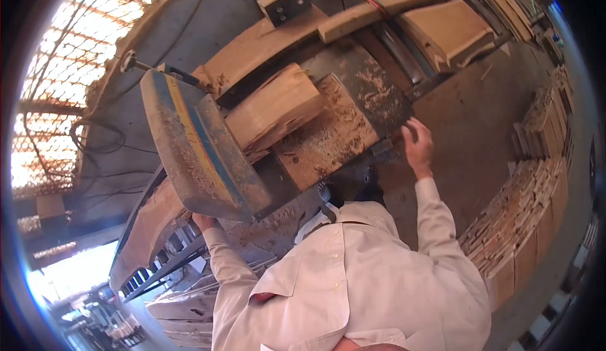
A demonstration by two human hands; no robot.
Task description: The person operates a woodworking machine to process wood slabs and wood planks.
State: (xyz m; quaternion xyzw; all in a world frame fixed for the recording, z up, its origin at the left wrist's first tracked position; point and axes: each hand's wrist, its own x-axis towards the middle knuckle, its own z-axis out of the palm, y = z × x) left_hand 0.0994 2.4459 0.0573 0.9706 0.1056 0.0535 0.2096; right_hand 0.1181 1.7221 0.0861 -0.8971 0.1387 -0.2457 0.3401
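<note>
My right hand [418, 147] hangs beside the near edge of a machine bed [382, 92], its fingers curved and apart with nothing between them. To the left, my left hand [203, 221] reaches to the side of a long wooden plank [150, 228]; its fingers are mostly hidden under the dusty machine hood [189, 142] with yellow and blue stripes. From the other side of this hood a thick, rough-edged board [278, 105] sticks out over the bed. Loose shavings [331, 133] cover the bed around that board.
Behind the bed lies a flat plank [268, 45] with a dark-faced block [284, 4] on it. A wide board [445, 32] rests at the far right end. Stacked wood pieces [517, 218] stand on the floor to my right. Cables [101, 133] trail at the left.
</note>
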